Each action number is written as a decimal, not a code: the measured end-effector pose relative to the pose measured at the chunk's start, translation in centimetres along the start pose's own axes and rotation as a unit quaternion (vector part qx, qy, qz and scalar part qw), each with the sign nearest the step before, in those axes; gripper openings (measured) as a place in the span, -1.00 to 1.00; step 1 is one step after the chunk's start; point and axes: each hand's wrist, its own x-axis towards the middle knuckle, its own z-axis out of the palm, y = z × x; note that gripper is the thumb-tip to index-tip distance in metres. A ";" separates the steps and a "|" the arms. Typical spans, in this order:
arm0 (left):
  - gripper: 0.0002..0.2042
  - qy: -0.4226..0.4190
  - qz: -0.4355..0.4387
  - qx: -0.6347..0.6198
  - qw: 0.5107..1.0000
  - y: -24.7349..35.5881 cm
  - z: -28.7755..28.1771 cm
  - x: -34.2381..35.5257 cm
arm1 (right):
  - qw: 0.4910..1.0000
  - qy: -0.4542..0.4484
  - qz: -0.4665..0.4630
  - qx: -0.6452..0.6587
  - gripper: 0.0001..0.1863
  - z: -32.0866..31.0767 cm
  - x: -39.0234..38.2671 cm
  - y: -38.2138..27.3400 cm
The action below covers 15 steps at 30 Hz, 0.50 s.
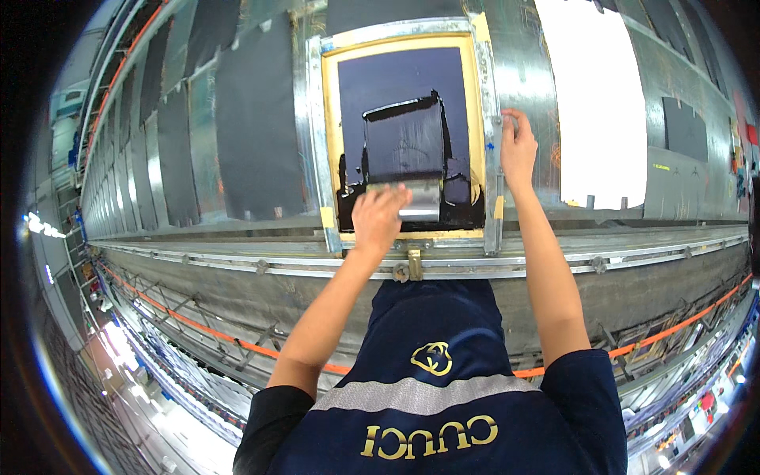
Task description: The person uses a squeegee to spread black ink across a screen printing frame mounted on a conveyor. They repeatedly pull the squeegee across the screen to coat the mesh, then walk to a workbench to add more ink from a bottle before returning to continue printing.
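Observation:
A screen printing frame (317, 127) with metal outer rails lies on the long metal table, and black ink coats part of its dark mesh (400, 71). My left hand (380, 214) is closed on a squeegee (421, 203) with a shiny metal face, low inside the frame. Wet black ink (455, 218) pools around the squeegee, and a streaked rectangle extends above it. On the frame's right rail, the curled fingers of my right hand (518, 150) grip the edge; the fingertips are partly hidden.
Dark fabric panels (261, 119) lie in rows along the metal table (524, 71). Right of the frame is a bright white panel (602, 103), with a small dark piece (685, 131) beyond. A metal rail (332, 265) with a brass-coloured clamp (415, 264) runs along the near edge.

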 end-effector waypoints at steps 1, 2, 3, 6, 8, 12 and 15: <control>-0.55 0.011 -0.006 -0.022 1.000 0.0 -0.2 -0.2 | 1.000 -0.006 0.011 -0.005 -0.79 -0.1 0.0 -0.2; -0.56 0.020 -0.011 -0.044 0.999 -0.2 -0.3 -0.1 | 1.000 -0.006 0.010 0.004 -0.79 0.1 0.1 -0.4; -0.55 0.011 -0.016 -0.064 0.998 -0.6 -0.8 1.4 | 1.000 -0.008 0.009 0.010 -0.79 0.0 0.0 -0.4; -0.60 -0.032 -0.076 -0.094 0.992 -2.8 -1.7 9.5 | 1.000 -0.008 0.005 0.018 -0.79 0.1 0.3 0.2; -0.62 -0.123 -0.147 -0.060 0.980 -3.7 -3.1 15.6 | 1.000 -0.011 -0.004 0.025 -0.79 -0.1 0.3 0.4; -0.66 -0.080 -0.095 0.013 0.992 -5.2 -1.8 18.6 | 1.000 -0.018 -0.002 0.025 -0.80 -0.1 -0.1 -0.5; -0.70 -0.074 -0.077 0.011 0.994 -4.4 -0.9 17.5 | 1.000 -0.010 -0.008 0.025 -0.79 -0.3 -0.2 -0.3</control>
